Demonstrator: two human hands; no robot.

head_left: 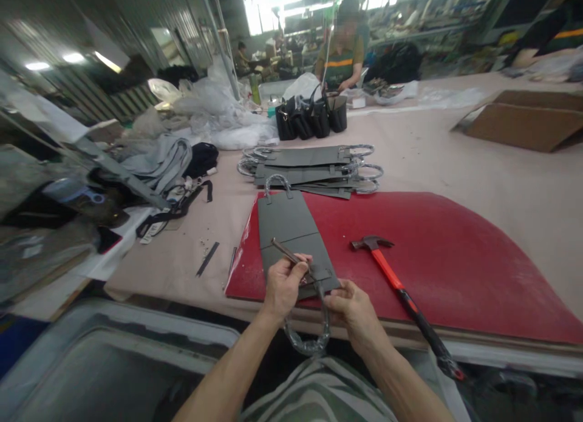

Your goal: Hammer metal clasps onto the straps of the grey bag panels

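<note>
A flat dark grey bag panel (291, 231) with wrapped loop handles at both ends lies on a red mat (437, 252). My left hand (283, 285) is closed on a thin metal punch tool (285, 252), its tip pressed at the panel's near end. My right hand (353, 313) pinches the panel's near edge beside the plastic-wrapped handle (310, 340) that hangs over the table edge.
A hammer (401, 288) with an orange and black grip lies on the mat to the right. A stack of similar panels (314, 167) sits beyond, then finished black bags (312, 115). A cardboard box (523, 118) stands far right. Another person works at the far end. Clutter fills the left.
</note>
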